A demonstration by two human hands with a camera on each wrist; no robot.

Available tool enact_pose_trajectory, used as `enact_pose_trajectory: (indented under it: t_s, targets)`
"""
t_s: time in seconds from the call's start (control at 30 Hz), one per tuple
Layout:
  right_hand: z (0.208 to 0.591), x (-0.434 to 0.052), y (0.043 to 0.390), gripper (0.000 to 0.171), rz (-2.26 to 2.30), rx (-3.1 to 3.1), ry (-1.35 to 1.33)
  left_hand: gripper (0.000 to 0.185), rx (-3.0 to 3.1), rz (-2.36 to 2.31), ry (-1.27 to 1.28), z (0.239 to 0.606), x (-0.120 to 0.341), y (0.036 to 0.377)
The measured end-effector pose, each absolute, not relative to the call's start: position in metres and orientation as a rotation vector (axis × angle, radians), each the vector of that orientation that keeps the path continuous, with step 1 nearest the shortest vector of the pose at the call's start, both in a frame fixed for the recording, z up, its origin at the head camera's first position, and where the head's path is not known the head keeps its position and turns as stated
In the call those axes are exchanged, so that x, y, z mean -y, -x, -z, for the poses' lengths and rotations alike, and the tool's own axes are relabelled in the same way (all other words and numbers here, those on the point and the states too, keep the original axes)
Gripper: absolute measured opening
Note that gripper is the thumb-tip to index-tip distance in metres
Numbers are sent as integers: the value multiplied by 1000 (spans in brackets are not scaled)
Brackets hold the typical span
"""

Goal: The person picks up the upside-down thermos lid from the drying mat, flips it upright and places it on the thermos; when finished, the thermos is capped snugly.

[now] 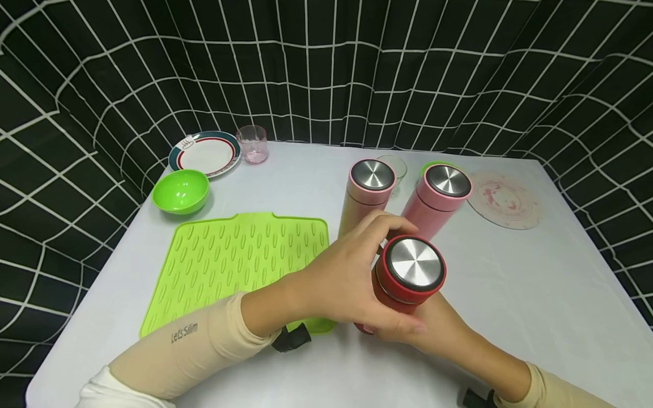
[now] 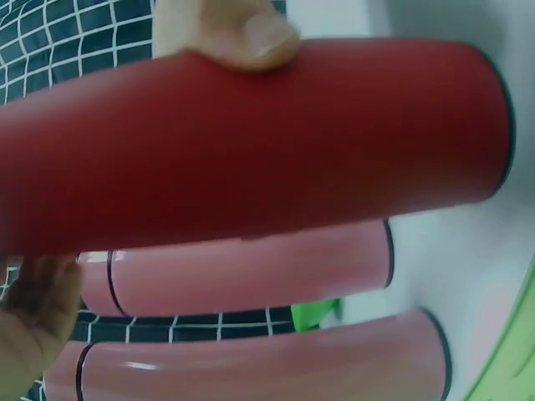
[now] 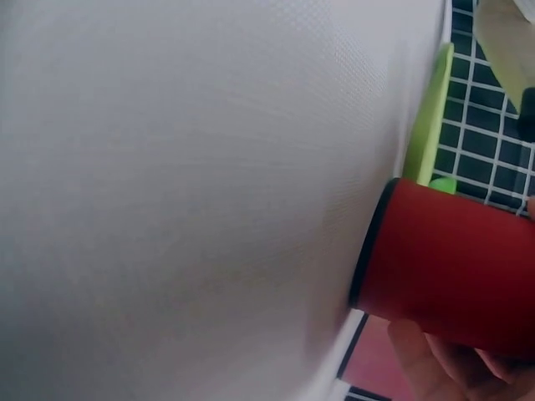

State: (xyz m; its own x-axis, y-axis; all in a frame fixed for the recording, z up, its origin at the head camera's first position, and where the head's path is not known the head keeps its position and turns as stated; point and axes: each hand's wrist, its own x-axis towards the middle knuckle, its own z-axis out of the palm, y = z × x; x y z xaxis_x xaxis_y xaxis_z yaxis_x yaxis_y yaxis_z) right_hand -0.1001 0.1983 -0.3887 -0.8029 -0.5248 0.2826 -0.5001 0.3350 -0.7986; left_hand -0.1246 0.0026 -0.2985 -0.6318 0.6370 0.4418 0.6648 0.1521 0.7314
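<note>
— What does the head view show?

— A red flask (image 1: 403, 280) with a steel lid stands on the white surface (image 1: 535, 294), near the front edge, just ahead of two pink flasks. The left hand (image 1: 352, 277) wraps its fingers and thumb round the red flask's upper part from the left. The right hand (image 1: 433, 326) comes from the lower right and holds the flask low down, mostly hidden behind it; its fingers look curled round the body.

— And around it?

— The left pink flask (image 1: 364, 195) and the right pink flask (image 1: 439, 198) stand just behind, close together. A green mat (image 1: 229, 263) lies to the left, touching the left forearm. Farther back are a green bowl (image 1: 181, 191), a plate (image 1: 205, 153) and a pink glass (image 1: 252, 144). A round pink mat (image 1: 505, 199) lies on the right.

— The left wrist view?

— The red flask (image 2: 251, 142) fills the frame, lying across it. A fingertip (image 2: 242, 38) presses on its upper side, and part of the left hand (image 2: 38, 313) shows at the lower left. Both pink flasks run parallel below: one (image 2: 251, 267) just beyond the red one, the other (image 2: 259, 359) at the bottom.

— The right wrist view?

— Mostly bare white surface (image 3: 184, 184). The red flask's base (image 3: 451, 267) meets it at the right, with fingers of the right hand (image 3: 435, 359) curled under the body. The green mat's edge (image 3: 430, 117) shows beyond it.
</note>
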Motion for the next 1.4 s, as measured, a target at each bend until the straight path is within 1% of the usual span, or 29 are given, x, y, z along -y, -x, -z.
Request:
enact_pose_trajectory:
  t_s: [0.03, 0.13, 0.27, 0.33, 0.47, 0.53, 0.63, 0.73, 0.83, 0.9, 0.97, 1.07, 1.13, 1.2, 1.33, 1.4]
  targets:
    - [388, -198, 100, 54, 1499, -2560, 960, 86, 2337, 1527, 1336, 299, -4, 125]
    - [383, -196, 99, 53, 1580, -2488, 954, 85, 2272, 1545, 1347, 301, -4, 125]
    - [368, -191, 97, 51, 1619, -2455, 1039, 90, 2215, 1546, 1375, 304, -5, 125]
    - [361, -189, 95, 47, 1626, -2418, 994, 86, 2192, 1530, 1342, 304, -6, 125]
    - [355, -187, 93, 47, 1629, -2396, 888, 74, 2120, 1551, 1319, 304, -8, 127]
    - [358, -187, 95, 50, 1634, -2418, 941, 71, 2087, 1589, 1367, 304, -7, 129]
    - [367, -190, 98, 51, 1643, -2432, 988, 76, 2117, 1613, 1402, 302, -6, 129]
    - [378, -196, 99, 52, 1627, -2434, 916, 78, 2195, 1597, 1343, 302, -7, 127]
    - [384, -200, 99, 50, 1571, -2460, 833, 74, 2234, 1539, 1285, 302, -9, 126]
    - [385, -201, 100, 49, 1539, -2491, 831, 69, 2227, 1509, 1302, 301, -9, 127]
    - [386, -201, 100, 48, 1536, -2502, 849, 69, 2231, 1476, 1343, 300, -8, 128]
    - [387, -201, 99, 52, 1500, -2585, 897, 75, 2277, 1484, 1389, 300, -8, 127]
    - [389, -201, 97, 54, 1506, -2589, 907, 81, 2324, 1489, 1364, 301, -8, 124]
    - [390, -200, 96, 57, 1512, -2593, 887, 82, 2348, 1494, 1310, 302, -8, 123]
    - [391, -198, 97, 47, 1585, -2476, 876, 73, 2328, 1521, 1304, 303, -5, 123]
    - [390, -198, 97, 48, 1580, -2504, 930, 78, 2347, 1485, 1332, 301, -3, 124]
